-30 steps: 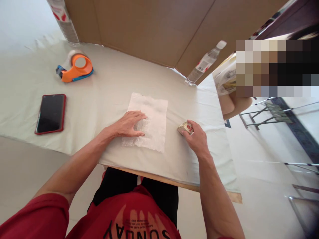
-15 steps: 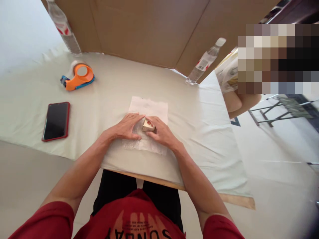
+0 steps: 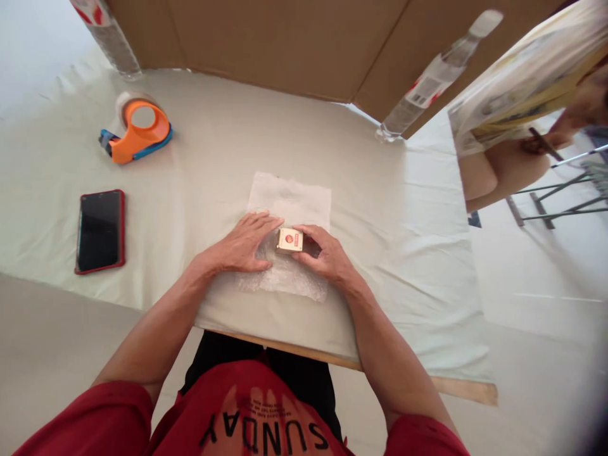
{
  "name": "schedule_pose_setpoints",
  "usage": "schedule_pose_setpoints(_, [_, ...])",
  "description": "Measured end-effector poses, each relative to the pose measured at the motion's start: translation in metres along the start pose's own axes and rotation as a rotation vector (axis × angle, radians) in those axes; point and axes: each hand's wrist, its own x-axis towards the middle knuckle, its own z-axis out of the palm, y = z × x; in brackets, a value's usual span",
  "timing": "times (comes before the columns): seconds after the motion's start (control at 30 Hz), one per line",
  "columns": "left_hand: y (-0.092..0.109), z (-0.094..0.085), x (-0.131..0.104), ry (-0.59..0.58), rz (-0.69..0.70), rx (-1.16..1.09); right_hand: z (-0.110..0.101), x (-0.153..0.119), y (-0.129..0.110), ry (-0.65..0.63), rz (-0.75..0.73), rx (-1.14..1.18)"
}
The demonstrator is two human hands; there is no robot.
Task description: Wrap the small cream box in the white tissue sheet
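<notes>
A small pale box [image 3: 289,240] with a red round mark lies on a sheet of bubble wrap [image 3: 297,197] near the table's front edge. My right hand [image 3: 327,253] is at the box's right end, with thumb and fingertips against it. My left hand [image 3: 247,244] rests on the wrap to the left of the box, thumb and fingers spread apart, holding nothing. Part of the wrap is hidden under both hands.
An orange and blue tape dispenser [image 3: 142,130] and a red-cased phone [image 3: 101,232] lie on the left. Bottles [image 3: 114,47] [image 3: 427,85] stand before a cardboard panel [image 3: 285,44] at the back. A person's arm [image 3: 513,168] is at the right.
The box has turned so its marked face shows more fully. My right hand's thumb and fingers have shifted to its right end. The camera view has moved, too.
</notes>
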Motion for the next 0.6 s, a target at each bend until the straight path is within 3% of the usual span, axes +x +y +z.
schedule_pose_setpoints(0.23, [-0.002,-0.001,0.0,-0.011,-0.029,0.005,0.002,0.002,0.0,0.002,-0.058,-0.026])
schedule_pose_setpoints(0.37, [0.005,-0.015,-0.001,-0.042,-0.072,0.02,0.002,0.005,0.001,-0.004,-0.082,-0.013])
schedule_pose_setpoints(0.5, [0.024,-0.03,-0.018,0.118,-0.115,0.171,0.002,0.006,0.003,-0.009,-0.1,0.007])
schedule_pose_setpoints(0.6, [0.046,-0.024,-0.043,0.159,-0.043,0.258,0.005,0.006,0.004,-0.002,-0.1,0.027])
